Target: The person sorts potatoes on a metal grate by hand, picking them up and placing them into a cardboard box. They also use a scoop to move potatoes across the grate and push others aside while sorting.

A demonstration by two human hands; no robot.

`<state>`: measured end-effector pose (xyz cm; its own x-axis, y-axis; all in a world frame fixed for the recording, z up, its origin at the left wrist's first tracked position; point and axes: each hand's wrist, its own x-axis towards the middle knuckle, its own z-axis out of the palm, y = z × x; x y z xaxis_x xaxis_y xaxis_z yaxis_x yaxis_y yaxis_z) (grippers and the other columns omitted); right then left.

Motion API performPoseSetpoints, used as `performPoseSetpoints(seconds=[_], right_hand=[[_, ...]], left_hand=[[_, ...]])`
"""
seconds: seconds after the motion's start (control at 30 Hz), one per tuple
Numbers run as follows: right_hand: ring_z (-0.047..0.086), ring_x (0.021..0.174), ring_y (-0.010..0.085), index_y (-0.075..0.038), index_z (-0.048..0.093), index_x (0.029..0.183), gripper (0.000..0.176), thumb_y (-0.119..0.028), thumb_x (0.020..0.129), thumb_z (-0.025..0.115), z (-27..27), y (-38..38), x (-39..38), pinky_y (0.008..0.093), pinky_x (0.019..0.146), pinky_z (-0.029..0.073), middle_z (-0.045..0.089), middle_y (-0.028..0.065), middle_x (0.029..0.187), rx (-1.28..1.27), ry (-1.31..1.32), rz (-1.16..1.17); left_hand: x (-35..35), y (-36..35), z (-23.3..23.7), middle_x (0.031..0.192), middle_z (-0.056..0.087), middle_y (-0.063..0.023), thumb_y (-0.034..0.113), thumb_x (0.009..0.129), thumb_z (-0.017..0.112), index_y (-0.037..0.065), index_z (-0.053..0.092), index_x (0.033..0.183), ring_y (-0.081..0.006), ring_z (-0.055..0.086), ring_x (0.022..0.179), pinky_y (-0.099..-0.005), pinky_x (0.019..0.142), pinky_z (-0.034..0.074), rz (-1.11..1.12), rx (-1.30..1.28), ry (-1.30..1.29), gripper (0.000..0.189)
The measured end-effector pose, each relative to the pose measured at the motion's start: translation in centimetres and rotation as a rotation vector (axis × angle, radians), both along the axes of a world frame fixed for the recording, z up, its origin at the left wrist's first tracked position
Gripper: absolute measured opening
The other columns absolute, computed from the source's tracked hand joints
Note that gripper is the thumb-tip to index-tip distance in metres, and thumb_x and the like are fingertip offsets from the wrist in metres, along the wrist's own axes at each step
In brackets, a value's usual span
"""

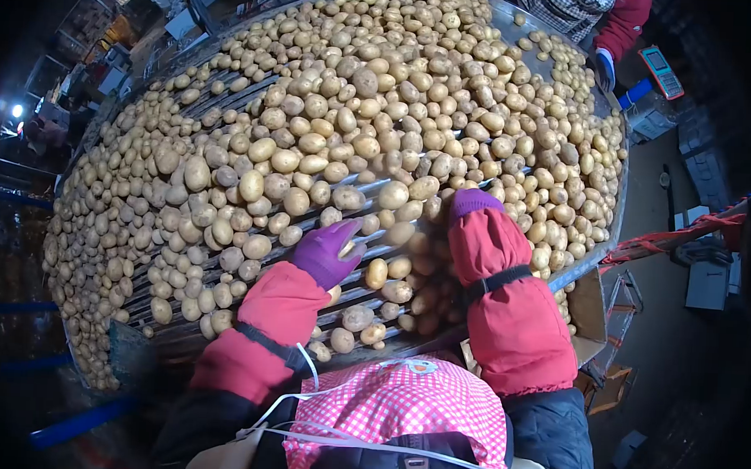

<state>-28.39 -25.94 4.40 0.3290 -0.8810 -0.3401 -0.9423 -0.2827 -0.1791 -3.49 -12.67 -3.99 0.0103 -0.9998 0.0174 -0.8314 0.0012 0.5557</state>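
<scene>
In the head view, the left hand (pixel 329 251) reaches from 7 o'clock toward 1, fingers loosely spread over potatoes (pixel 376 273) on the roller surface (pixel 182 337), while the right hand (pixel 474 202), at 12 o'clock of its red sleeve (pixel 514 324), bends down among them, its grip hidden.

— Spotted at the far side?
— Red sleeve (pixel 626 23) beside a checked shirt (pixel 570 8), blue glove (pixel 604 67) just below.
— And off right?
— Red-framed device (pixel 661 73) near the glove, cardboard box (pixel 588 315) lower down, pale boxes (pixel 707 285) further out.
— Left?
— Bright lamp (pixel 16 111) in the dark, blue bars (pixel 82 419) low down.
</scene>
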Motion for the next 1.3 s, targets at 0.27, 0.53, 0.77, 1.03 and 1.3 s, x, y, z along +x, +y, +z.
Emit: performPoseSetpoints(seconds=[0.27, 0.53, 0.77, 1.03, 1.3], right_hand=[[0.058, 0.071, 0.0217, -0.008, 0.062, 0.098, 0.026, -0.030, 0.093, 0.050, -0.6, -1.5, -0.1, 0.0335, 0.059, 0.045, 0.063, 0.0094, 0.088, 0.248, -0.372, -0.120], [0.046, 0.055, 0.0121, -0.008, 0.060, 0.114, 0.039, -0.039, 0.090, 0.064, -4.8, 5.7, -11.5, 0.0214, 0.048, 0.035, 0.065, 0.0119, 0.089, 0.670, -1.653, -0.918], [0.069, 0.076, 0.0250, -0.013, 0.069, 0.107, 0.024, -0.020, 0.084, 0.072, -9.3, 7.0, -11.8, 0.0359, 0.068, 0.055, 0.071, 0.0098, 0.091, -0.362, -0.568, -0.341], [0.069, 0.086, 0.0303, -0.011, 0.067, 0.109, 0.027, -0.022, 0.085, 0.071, -8.5, 6.6, -12.0, 0.0382, 0.076, 0.055, 0.070, 0.0128, 0.094, -0.289, -0.599, -0.372], [0.068, 0.080, 0.0297, -0.010, 0.067, 0.109, 0.027, -0.021, 0.084, 0.070, -8.2, 6.5, -11.6, 0.0369, 0.072, 0.055, 0.069, 0.0130, 0.092, -0.295, -0.563, -0.371]], left_hand=[[-0.2, -0.1, 0.5, 0.119, 0.065, -0.0168, 0.020, 0.083, 0.071, 0.006, 0.058, 0.127, -0.0342, 0.064, 0.107, -0.0414, 0.090, 0.052, 0.044, -0.022, 0.080, 0.048], [-2.8, -5.0, 2.2, 0.126, 0.063, -0.0131, 0.018, 0.088, 0.063, 0.010, 0.064, 0.122, -0.0347, 0.058, 0.117, -0.0481, 0.097, 0.045, -0.286, -0.320, 0.035, 0.035], [-6.2, -18.4, 1.1, 0.147, 0.049, -0.0046, 0.029, 0.093, 0.058, 0.022, 0.058, 0.135, -0.0350, 0.040, 0.137, -0.0517, 0.115, 0.028, -0.697, -0.151, -0.463, 0.042], [-2.1, -24.7, -1.2, 0.124, 0.063, -0.0067, 0.024, 0.082, 0.064, 0.020, 0.069, 0.115, -0.0289, 0.060, 0.109, -0.0446, 0.090, 0.047, -0.071, -0.485, -0.450, 0.034], [-9.6, -21.4, -0.7, 0.097, 0.068, -0.0079, 0.027, 0.084, 0.062, 0.016, 0.068, 0.111, -0.0280, 0.067, 0.088, -0.0424, 0.072, 0.051, -0.389, -0.097, -0.581, 0.029]])
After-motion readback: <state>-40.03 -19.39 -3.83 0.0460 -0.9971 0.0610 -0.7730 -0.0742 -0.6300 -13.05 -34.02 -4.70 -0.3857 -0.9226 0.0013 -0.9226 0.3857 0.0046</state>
